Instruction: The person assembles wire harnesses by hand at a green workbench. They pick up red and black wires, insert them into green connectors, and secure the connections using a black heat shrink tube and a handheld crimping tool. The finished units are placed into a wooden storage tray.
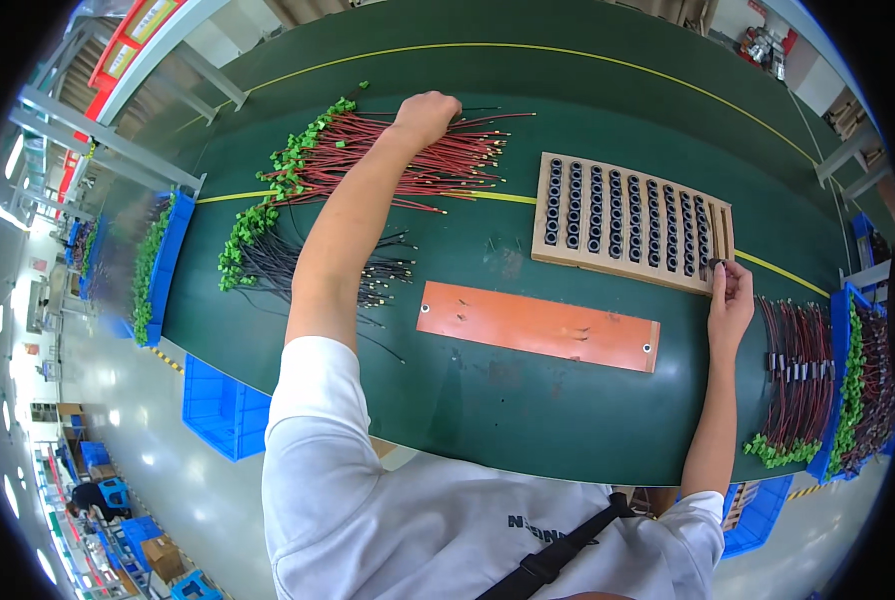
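My left hand reaches to the far side of a bundle of red wires with green connectors at their left ends. Its fingers are closed at the wires; what they hold is hidden behind the knuckles. A thin dark wire extends to the right beside it. My right hand pinches a small black ring at the near right corner of a tan tray. Rows of black ring-shaped parts stand in that tray, and its rightmost slot looks bare over most of its length.
Black wires with green connectors lie nearer me. An orange strip lies mid-table. On the right are bundled red wires and a blue bin; another blue bin hangs at the left edge. A blue crate sits below the table.
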`<state>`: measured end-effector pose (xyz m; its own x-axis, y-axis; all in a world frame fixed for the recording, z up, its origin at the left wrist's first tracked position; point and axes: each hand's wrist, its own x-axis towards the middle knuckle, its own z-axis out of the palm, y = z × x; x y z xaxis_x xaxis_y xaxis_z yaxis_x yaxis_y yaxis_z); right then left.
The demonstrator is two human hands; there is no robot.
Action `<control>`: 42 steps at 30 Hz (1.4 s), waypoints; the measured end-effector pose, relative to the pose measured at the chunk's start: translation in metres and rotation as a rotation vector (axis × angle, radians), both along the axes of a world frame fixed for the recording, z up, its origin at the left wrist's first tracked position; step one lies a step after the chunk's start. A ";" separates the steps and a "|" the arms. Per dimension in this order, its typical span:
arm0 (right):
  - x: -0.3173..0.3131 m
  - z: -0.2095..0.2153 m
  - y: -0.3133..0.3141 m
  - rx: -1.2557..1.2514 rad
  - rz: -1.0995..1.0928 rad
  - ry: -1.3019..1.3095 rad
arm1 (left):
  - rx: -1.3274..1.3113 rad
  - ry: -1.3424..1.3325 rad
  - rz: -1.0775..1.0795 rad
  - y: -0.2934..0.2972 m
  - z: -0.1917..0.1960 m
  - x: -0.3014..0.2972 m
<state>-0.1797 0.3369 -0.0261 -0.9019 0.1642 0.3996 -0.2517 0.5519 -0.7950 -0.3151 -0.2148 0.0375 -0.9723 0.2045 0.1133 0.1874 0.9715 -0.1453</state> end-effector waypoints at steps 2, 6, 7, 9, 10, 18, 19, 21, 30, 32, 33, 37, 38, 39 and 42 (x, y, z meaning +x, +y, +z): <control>0.000 0.002 -0.008 -0.012 0.014 -0.008 | -0.019 0.084 -0.061 -0.020 0.005 0.011; -0.008 -0.016 0.009 -0.022 0.019 0.052 | 0.099 0.136 -0.259 -0.050 0.087 0.057; -0.006 -0.016 0.013 -0.041 0.028 0.034 | 0.089 0.174 -0.293 -0.055 0.112 0.083; -0.004 -0.019 0.024 -0.013 0.000 0.054 | 0.006 0.115 -0.223 -0.048 0.166 0.137; -0.007 -0.025 0.027 -0.070 0.036 0.063 | -0.012 0.113 -0.248 -0.058 0.179 0.170; -0.020 -0.034 0.031 -0.130 0.104 0.042 | 0.107 -0.125 -0.007 -0.112 0.098 0.367; -0.019 -0.033 0.028 -0.123 0.107 0.050 | 0.112 -0.139 0.012 -0.112 0.085 0.378; -0.021 -0.032 0.031 -0.124 0.112 0.062 | 0.124 -0.158 0.038 -0.115 0.058 0.392; -0.023 -0.034 0.033 -0.105 0.113 0.069 | 0.002 -0.113 0.034 -0.111 0.019 0.404; -0.023 -0.033 0.033 -0.115 0.114 0.075 | -0.010 -0.098 0.004 -0.111 0.019 0.402; -0.022 -0.034 0.033 -0.100 0.108 0.059 | 0.023 -0.081 -0.014 -0.113 0.020 0.403; -0.022 -0.035 0.039 -0.107 0.090 0.068 | 0.347 0.147 0.210 -0.135 0.043 0.382; -0.021 -0.033 0.036 -0.126 0.098 0.083 | 0.401 0.234 0.261 -0.139 0.058 0.374; -0.018 -0.030 0.035 -0.152 0.100 0.095 | 0.456 0.320 0.312 -0.145 0.073 0.364; -0.012 -0.021 0.022 -0.240 0.117 0.122 | 0.430 0.530 0.279 -0.157 0.127 0.341</control>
